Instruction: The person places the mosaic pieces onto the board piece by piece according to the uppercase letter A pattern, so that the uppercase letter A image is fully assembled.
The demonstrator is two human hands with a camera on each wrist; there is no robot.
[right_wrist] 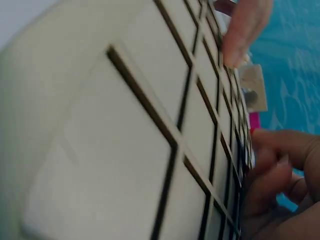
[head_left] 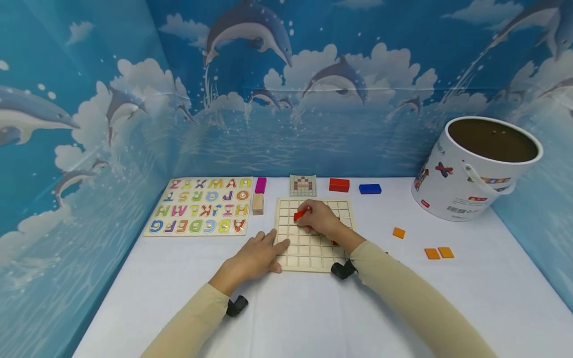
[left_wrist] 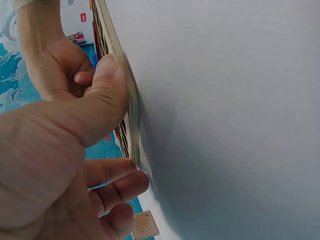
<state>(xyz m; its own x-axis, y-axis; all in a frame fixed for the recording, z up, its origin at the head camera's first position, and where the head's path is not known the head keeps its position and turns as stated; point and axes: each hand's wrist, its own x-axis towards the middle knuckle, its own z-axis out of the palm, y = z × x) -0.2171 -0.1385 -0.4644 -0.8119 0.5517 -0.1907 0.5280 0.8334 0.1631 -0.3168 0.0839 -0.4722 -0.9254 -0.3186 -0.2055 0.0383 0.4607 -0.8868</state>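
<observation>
A pale wooden grid board lies flat on the white table. My right hand pinches a small red tile over the upper left squares of the board. More red pieces show on the board's right side, partly covered by that hand and wrist. With fingers spread, my left hand rests against the board's left edge. In the left wrist view its thumb lies on the board's rim and its fingertips touch the side. Just behind the board lies a pattern card.
An alphabet board lies at left, beside a plain wooden block and a magenta block. Red and blue blocks sit at the back. Orange tiles lie at right, before a white bucket.
</observation>
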